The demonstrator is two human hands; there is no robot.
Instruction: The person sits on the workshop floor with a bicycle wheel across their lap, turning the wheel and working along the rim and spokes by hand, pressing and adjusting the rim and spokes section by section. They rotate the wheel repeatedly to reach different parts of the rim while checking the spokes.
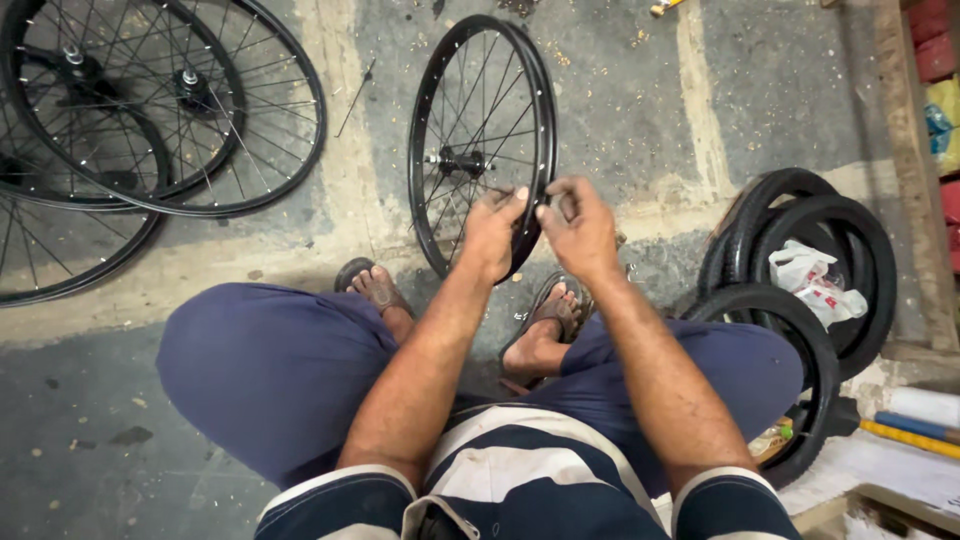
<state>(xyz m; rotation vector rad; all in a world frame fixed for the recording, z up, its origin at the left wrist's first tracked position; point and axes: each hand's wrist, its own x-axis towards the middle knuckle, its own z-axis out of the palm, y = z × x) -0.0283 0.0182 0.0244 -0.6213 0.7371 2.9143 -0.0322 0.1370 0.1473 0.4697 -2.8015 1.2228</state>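
While finished wheels [150, 110] lie far left and tyres [800, 270] stack at right, the upright spoked wheel [483, 140], light, stiff and best gripped by its rim, stands between the feet, left hand [492, 232] and right hand [580, 228] pinching its near rim.

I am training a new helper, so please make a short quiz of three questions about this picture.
1. True or false: both hands, left hand and right hand, are at the rim of the upright wheel.
2. Where do the black tyres lie: A) to the person's right, B) to the left?
3. What lies inside the tyres?

Key: 1. true; 2. A; 3. a white plastic bag.
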